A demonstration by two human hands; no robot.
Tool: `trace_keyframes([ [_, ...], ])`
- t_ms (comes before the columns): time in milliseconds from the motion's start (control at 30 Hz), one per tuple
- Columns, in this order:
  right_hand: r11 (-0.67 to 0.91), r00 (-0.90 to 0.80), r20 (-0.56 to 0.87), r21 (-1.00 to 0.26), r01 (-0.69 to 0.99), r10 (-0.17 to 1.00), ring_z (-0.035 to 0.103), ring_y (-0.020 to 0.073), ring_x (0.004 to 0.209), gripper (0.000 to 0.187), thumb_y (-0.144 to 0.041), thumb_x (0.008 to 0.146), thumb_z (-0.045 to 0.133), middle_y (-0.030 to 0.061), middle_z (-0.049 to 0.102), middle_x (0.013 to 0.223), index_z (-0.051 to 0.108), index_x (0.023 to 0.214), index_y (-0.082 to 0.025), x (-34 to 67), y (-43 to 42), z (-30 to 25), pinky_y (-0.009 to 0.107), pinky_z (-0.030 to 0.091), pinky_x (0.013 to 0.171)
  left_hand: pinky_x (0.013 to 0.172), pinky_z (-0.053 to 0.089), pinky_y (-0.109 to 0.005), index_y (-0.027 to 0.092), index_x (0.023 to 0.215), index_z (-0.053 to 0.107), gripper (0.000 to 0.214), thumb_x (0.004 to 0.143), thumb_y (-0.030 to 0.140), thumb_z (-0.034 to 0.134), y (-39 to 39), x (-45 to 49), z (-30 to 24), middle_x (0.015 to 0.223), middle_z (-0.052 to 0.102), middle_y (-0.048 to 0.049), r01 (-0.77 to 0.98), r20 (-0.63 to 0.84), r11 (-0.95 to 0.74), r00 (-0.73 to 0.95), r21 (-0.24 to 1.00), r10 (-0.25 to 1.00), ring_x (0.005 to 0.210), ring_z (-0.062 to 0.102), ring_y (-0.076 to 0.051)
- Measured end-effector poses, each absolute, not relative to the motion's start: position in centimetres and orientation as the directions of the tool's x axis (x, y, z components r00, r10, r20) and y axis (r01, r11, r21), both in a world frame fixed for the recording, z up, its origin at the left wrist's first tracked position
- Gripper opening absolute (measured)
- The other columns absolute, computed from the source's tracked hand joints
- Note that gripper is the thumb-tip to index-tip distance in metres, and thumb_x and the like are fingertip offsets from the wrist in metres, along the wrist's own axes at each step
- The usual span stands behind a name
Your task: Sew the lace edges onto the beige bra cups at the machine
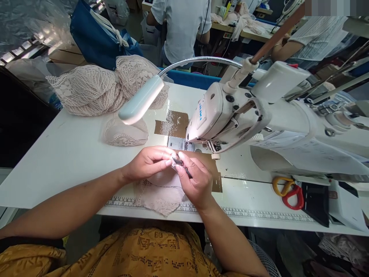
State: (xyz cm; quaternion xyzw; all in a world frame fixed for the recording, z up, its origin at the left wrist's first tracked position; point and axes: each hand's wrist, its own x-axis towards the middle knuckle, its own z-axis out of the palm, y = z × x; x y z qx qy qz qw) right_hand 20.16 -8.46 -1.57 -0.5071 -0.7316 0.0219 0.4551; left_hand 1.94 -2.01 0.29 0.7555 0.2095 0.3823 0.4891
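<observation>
My left hand point(151, 162) pinches the upper edge of a pale pink lace-edged fabric piece point(163, 196), which looks like a bra cup and hangs down over the table's front edge. My right hand point(197, 179) grips small dark thread snips point(178, 161), their tip against the fabric at my left fingertips. Fingers hide most of the tool, so its blades show only in part. Just beyond both hands is the needle area of a white sewing machine point(207, 111). Left of it, a single lace cup point(125, 132) lies on the tabletop.
Stacked lace cups point(89, 90) fill the back left of the white table point(57, 154). A lamp point(141, 100) on a bendy neck hangs above. Scissors point(292, 194) with orange and red handles lie right, beside a dark phone-like object point(315, 202). A person point(180, 27) sits beyond.
</observation>
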Motion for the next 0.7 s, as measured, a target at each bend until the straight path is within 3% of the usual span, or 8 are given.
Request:
trace_keyframes([
  [267,0.496,-0.131,0.636,-0.439,0.749,0.760,0.065,0.0155,0.072,0.033,-0.020,0.088,0.060,0.0065,0.073,0.086,0.066,0.121,-0.018,20.10,-8.41,-1.56,0.028,0.055,0.067,0.080,0.056,-0.027,0.014,0.081,0.070,0.010,0.087,0.018,0.062,-2.02,1.86,0.14,0.093,0.071,-0.0092,-0.054,0.358,-0.411,0.601,0.910,0.715,0.086,0.067,-0.016],
  [400,0.503,-0.144,0.637,-0.428,0.751,0.757,0.065,0.0159,0.073,0.034,-0.018,0.087,0.060,0.0062,0.073,0.085,0.066,0.120,-0.018,20.15,-8.46,-1.60,0.028,0.055,0.068,0.078,0.056,-0.025,0.013,0.076,0.069,0.019,0.090,0.018,0.057,-2.02,1.84,0.15,0.088,0.071,-0.0086,-0.040,0.351,-0.408,0.591,0.912,0.726,0.082,0.067,-0.015],
  [700,0.473,-0.119,0.617,-0.451,0.757,0.778,0.065,0.0153,0.069,0.032,-0.019,0.088,0.060,0.0059,0.073,0.085,0.067,0.119,-0.017,20.11,-8.46,-1.62,0.028,0.054,0.062,0.084,0.055,-0.028,0.015,0.081,0.072,0.026,0.093,0.015,0.049,-1.93,1.57,0.04,0.100,0.072,-0.0088,0.004,0.343,-0.439,0.618,0.898,0.707,0.089,0.067,-0.016],
])
